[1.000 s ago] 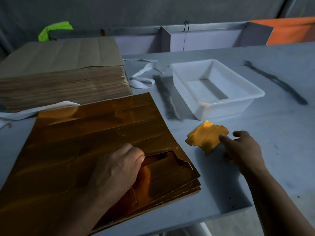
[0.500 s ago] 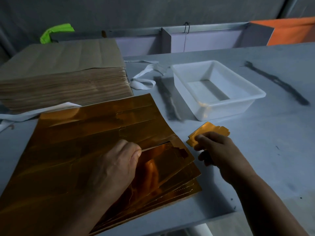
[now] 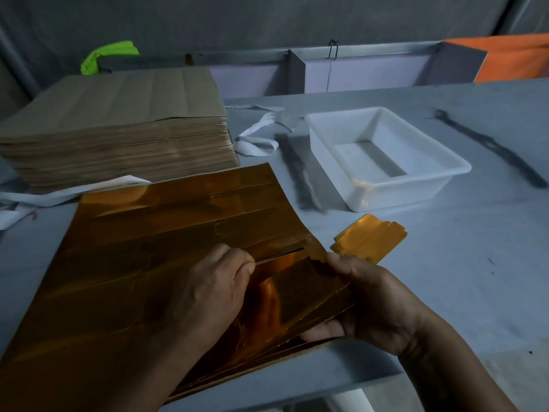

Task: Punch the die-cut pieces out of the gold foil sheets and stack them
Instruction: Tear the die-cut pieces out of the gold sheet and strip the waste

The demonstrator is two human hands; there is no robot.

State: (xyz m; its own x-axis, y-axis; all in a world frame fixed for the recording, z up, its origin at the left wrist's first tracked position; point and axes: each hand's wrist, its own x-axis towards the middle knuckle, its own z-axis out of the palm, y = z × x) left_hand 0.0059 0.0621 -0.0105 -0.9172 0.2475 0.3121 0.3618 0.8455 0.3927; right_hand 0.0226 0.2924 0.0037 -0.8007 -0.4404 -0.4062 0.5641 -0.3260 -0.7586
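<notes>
Near corner of gold foil sheets (image 3: 148, 248): right hand (image 3: 374, 304) is back from the pile, thumb and fingers now gripping the next die-cut piece (image 3: 300, 289). Left hand (image 3: 214, 289), fingers curled, pins the sheets at the slit. Punched stack (image 3: 370, 237) sits just right of the sheets. I read it as the next punch-out starting.

Gold foil sheets (image 3: 166, 248) piled flat; punched pieces (image 3: 370, 237) stacked beside.

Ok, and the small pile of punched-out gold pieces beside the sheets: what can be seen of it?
The pile of gold pieces is a few thin, shiny gold-foil card cutouts with notched edges, lying flat and slightly fanned on the grey table, between the white tub and the gold foil sheets. The right hand, gripping those sheets' corner, hides its near edge; contact there cannot be told.
</notes>
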